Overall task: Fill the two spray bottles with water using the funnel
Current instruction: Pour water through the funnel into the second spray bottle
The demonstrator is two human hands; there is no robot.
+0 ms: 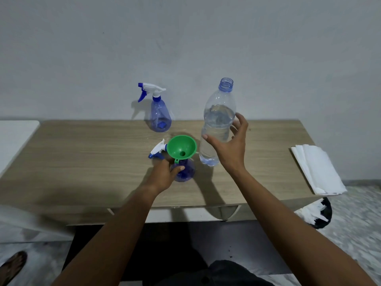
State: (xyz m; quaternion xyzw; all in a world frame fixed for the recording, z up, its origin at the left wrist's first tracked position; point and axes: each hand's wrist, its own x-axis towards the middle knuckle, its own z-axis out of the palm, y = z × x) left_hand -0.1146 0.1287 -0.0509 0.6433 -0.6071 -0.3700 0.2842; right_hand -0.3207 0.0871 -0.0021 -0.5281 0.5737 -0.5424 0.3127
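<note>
A green funnel [181, 148] sits in the neck of the near blue spray bottle [186, 172], which stands on the wooden table [82, 162]. My left hand [165, 174] grips this bottle's body from the left. Its white and blue spray head [157, 150] lies on the table just left of the funnel. The second spray bottle [159, 114], with its head on, stands at the back by the wall. An uncapped clear water bottle [218, 120], partly full, stands upright right of the funnel. My right hand [228, 145] is spread around it, thumb touching the front, fingers behind.
A stack of white paper towels [317, 168] lies on the table's right end. A white surface [14, 137] adjoins the table on the left. A black and white object [318, 213] sits on the floor at the right. A sandalled foot [12, 265] shows bottom left.
</note>
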